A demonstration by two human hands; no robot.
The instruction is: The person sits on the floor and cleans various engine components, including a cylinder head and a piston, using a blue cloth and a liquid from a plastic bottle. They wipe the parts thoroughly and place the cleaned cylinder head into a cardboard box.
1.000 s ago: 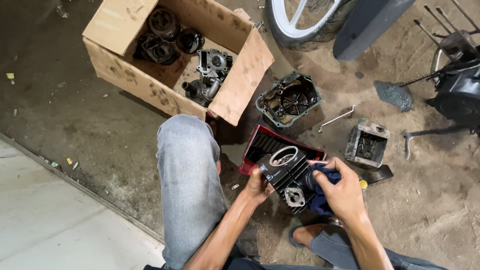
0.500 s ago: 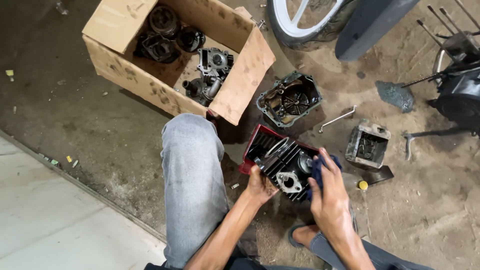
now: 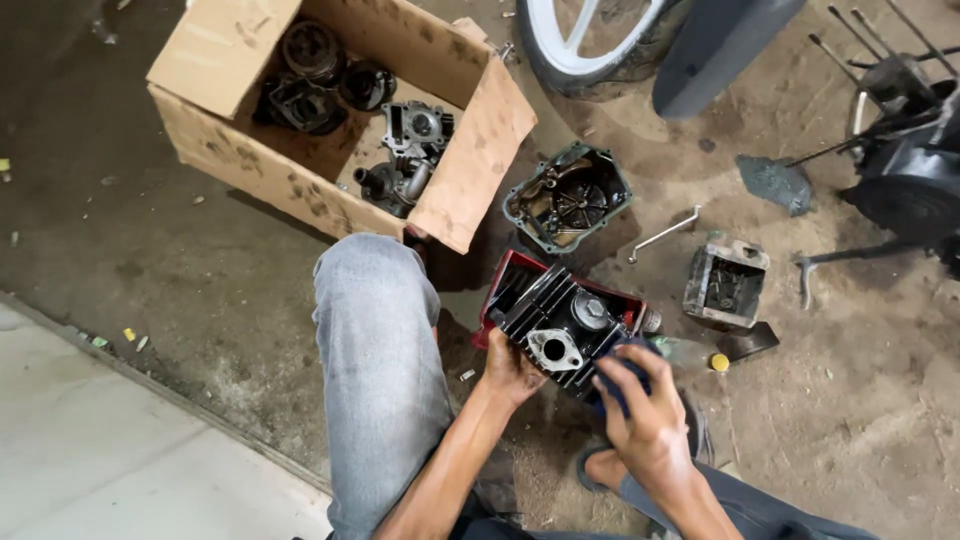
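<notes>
A black finned engine cylinder (image 3: 560,325) with a grey flanged port on its side is held over a red tray (image 3: 505,285). My left hand (image 3: 510,372) grips its lower left edge from beneath. My right hand (image 3: 645,415) presses a dark blue cloth (image 3: 612,375) against the cylinder's lower right side. Both forearms reach up from the bottom of the view, beside my bent knee in grey jeans (image 3: 375,330).
An open cardboard box (image 3: 470,150) of engine parts stands at upper left. A round engine cover (image 3: 565,200), a bent wrench (image 3: 665,232), a grey square housing (image 3: 725,280) and a small bottle with a yellow cap (image 3: 700,358) lie on the dirt floor. A wheel (image 3: 590,50) is behind.
The cylinder has been turned in my hands, so its finned side with the grey port now faces up. My right hand with the cloth has shifted down to its lower right side.
</notes>
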